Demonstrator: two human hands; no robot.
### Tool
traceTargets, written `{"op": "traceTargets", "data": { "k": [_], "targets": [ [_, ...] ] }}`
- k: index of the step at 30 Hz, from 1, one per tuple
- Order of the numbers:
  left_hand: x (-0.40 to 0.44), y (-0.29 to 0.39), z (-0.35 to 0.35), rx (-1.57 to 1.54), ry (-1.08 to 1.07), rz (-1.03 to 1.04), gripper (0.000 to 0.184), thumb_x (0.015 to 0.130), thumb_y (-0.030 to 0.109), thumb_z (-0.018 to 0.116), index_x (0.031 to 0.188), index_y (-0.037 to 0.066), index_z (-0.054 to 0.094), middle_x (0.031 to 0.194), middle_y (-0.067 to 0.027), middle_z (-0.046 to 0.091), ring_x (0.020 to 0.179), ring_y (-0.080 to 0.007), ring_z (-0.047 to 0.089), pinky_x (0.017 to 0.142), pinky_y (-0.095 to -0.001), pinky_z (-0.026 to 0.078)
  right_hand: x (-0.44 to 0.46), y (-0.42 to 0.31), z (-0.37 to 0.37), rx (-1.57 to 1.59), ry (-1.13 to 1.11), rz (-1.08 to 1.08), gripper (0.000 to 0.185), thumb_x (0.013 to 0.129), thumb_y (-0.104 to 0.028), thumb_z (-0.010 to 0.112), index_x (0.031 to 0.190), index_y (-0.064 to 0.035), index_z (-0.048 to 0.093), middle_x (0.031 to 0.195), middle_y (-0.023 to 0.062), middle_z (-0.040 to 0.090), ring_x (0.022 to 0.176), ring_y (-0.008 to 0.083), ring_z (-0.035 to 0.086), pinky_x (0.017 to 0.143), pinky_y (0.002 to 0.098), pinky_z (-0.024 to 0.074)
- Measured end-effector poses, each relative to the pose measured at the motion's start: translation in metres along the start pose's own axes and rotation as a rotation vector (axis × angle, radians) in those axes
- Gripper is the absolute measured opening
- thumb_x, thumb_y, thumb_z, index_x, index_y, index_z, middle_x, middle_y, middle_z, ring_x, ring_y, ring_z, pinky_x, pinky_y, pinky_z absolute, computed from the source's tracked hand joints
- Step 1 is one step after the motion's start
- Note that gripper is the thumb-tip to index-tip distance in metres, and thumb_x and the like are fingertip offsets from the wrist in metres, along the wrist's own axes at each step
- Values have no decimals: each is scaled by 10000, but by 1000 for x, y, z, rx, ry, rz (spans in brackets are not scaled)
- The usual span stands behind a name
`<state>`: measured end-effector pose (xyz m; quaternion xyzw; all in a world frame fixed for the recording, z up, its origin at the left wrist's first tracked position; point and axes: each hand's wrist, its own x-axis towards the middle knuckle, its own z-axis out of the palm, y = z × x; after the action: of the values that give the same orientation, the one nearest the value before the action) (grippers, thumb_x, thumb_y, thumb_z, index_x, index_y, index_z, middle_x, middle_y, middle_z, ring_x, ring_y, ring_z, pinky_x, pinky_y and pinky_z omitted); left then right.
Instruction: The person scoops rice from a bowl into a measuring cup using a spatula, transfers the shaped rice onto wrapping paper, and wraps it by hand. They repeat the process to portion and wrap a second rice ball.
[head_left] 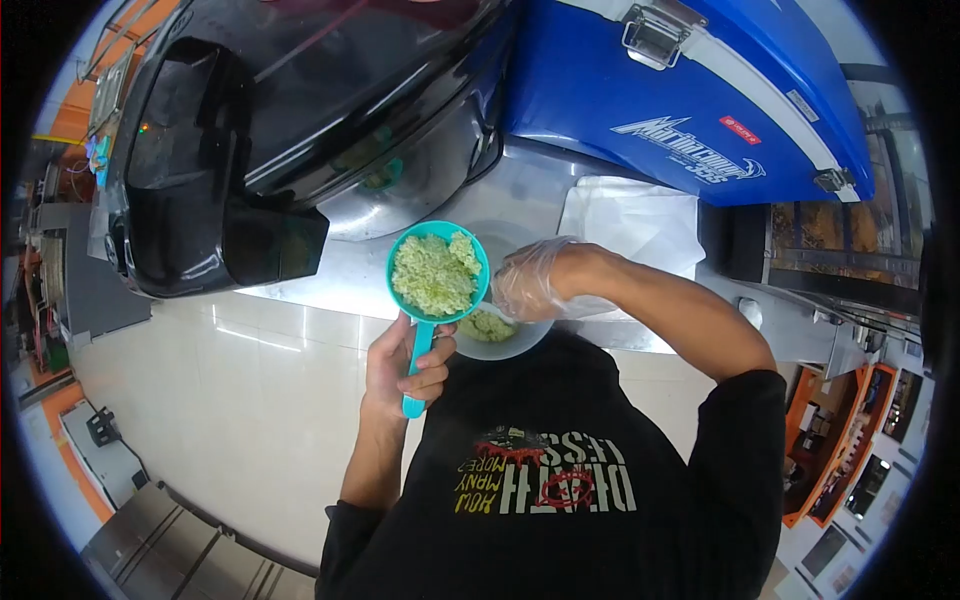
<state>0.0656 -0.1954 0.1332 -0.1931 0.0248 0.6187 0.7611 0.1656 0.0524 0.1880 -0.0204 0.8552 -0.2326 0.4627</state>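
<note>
My left hand [414,365] is closed round the handle of a teal scoop [418,342]. Its round cup is filled with a pale green, grainy food [434,274]. My right hand [532,280] wears a clear plastic glove and is at a translucent bowl [518,348], just right of the scoop. The fingers of that hand are curled inward, and their tips are partly hidden. More green food [485,325] lies in the bowl below the gloved fingers.
A large black, glossy cooker [370,90] stands at the upper left on the steel counter [525,180]. Behind the bowl are white sheets [640,225] and a blue cooler box [600,100]. At the right is a dark rack [835,250].
</note>
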Motion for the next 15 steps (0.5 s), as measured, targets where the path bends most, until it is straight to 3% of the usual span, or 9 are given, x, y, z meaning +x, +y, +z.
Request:
{"op": "traceTargets", "data": {
  "k": [3,6,12,15],
  "targets": [
    [1,-3,1,-15,4,21,524,1059,492,413,1174,-19,432,762,-49,440,428,-73,381,379,-213,298,4,16,-5,21,6,-189,252,926,-202,537,990,-22,702,908,188,720,829,364,660,755,471,509],
    [-1,-3,-3,-36,-21,22,513,1060,485,418,1146,-21,430,774,-59,435,434,-73,392,384,-215,307,-8,24,-6,262,34,-134,308,969,-259,509,1020,-20,697,872,171,708,796,346,643,754,457,510],
    [-12,-11,2,-51,-78,32,469,1062,501,394,1079,36,449,778,-48,446,432,-77,377,396,-218,301,-23,54,30,457,338,-223,344,994,-307,523,1129,-43,697,811,98,678,731,218,604,724,392,503],
    [-10,-20,11,-10,-67,92,460,1066,507,376,1067,56,465,777,-37,451,427,-75,362,398,-216,291,-63,60,44,664,398,-66,328,990,-282,534,1158,-51,695,808,71,667,721,178,574,712,354,496]
  ]
}}
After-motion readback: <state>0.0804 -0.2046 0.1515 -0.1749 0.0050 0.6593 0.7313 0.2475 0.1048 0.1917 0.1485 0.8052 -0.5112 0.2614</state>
